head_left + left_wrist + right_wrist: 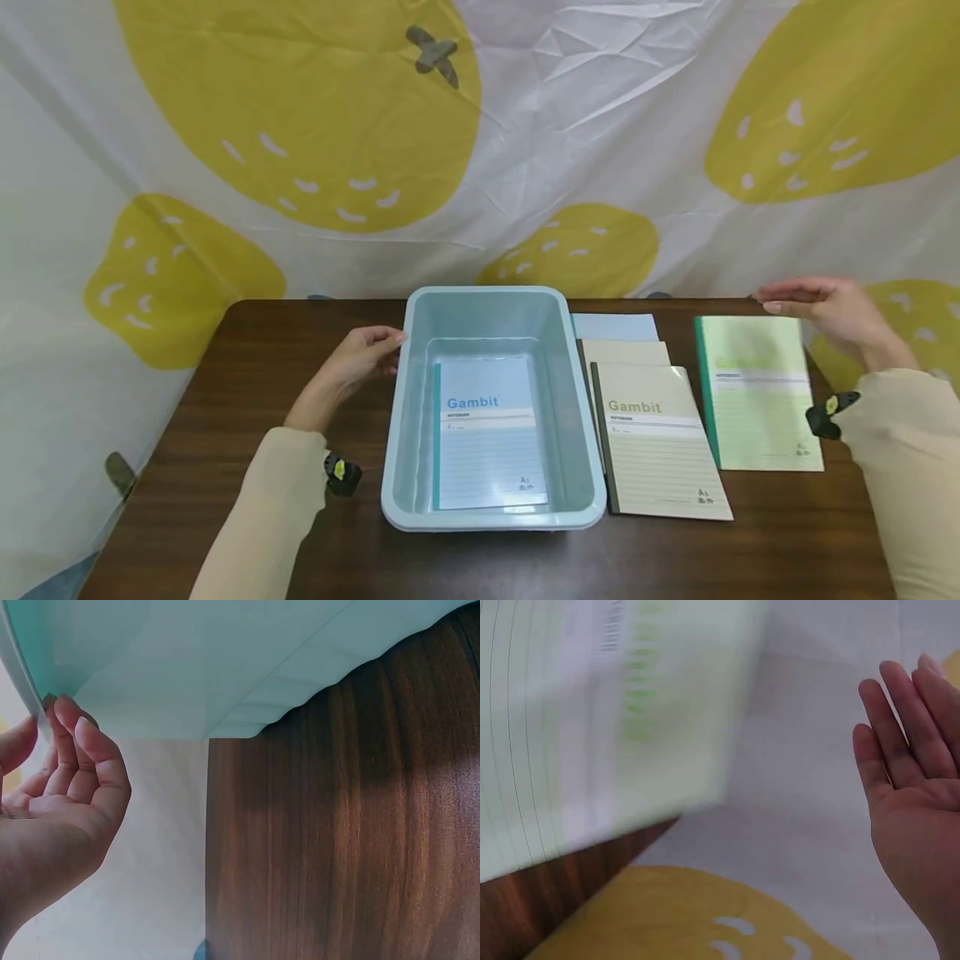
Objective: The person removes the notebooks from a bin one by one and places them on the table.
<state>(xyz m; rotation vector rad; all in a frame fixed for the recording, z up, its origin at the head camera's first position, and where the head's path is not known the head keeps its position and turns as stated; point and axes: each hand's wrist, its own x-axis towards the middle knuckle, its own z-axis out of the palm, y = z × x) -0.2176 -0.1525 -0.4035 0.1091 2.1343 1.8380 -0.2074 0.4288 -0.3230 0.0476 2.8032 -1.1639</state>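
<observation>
My left hand (365,357) pinches the left rim of a light blue plastic basin (397,467), with the thumb above and the fingers curled below, as the left wrist view shows. Inside the basin a blue Gambit notebook (491,454) lies flat, cover up. At the right, my right hand (840,312) hovers above the far right corner of a green notebook (765,425). Its fingers are extended and hold nothing; in the right wrist view the palm (915,817) shows and the green notebook (547,735) lies apart from it, partly blurred.
Right of the basin, a beige Gambit notebook (660,467) overlaps another beige notebook (626,352), with a blue notebook (615,325) behind them. All lie on a dark wooden table (315,550). A fruit-patterned cloth (337,258) hangs along the table's far edge.
</observation>
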